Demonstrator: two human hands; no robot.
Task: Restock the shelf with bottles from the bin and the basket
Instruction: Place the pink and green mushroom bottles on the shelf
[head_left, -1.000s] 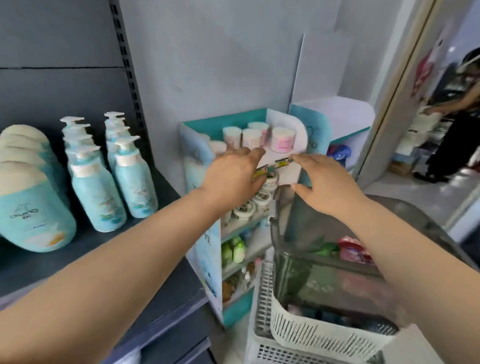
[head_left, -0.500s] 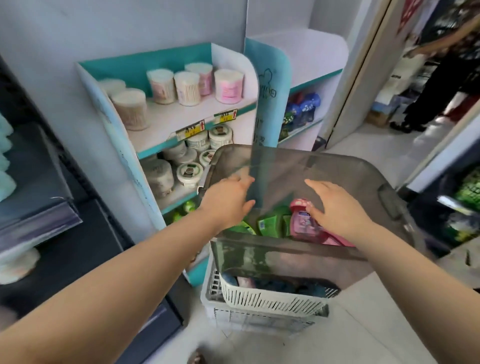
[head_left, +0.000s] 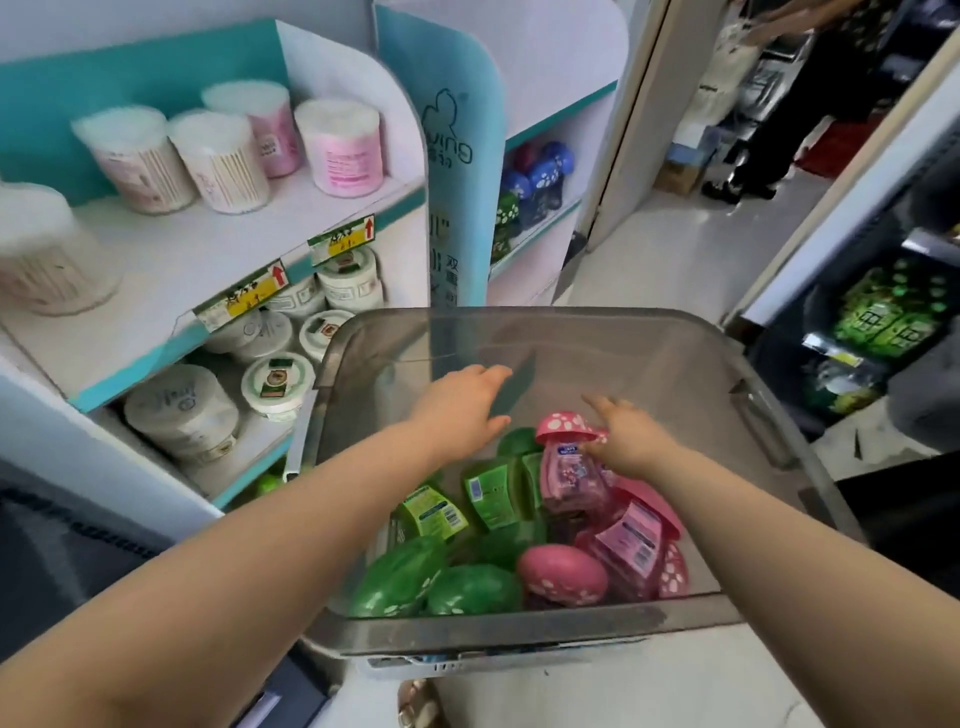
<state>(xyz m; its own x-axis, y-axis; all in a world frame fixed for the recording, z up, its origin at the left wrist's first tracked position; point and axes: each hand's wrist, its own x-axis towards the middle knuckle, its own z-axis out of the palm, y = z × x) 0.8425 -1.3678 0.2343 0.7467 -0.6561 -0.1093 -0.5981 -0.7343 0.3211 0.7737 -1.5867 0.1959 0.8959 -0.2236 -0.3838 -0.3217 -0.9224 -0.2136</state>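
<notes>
In the clear bin (head_left: 649, 374), both hands hang spread and empty: left hand (head_left: 460, 410) over green bottles (head_left: 488, 493), right hand (head_left: 631, 441) beside a pink bottle (head_left: 569, 470). Picking step, I'd say; next, grip one.

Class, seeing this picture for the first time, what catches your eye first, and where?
The clear grey bin in the middle stands out, heaped with green bottles on its left and pink bottles on its right. The left grip reaches in over the green ones, the right grip beside an upright pink one. Cotton-swab tubs line the shelf upper left.
</notes>
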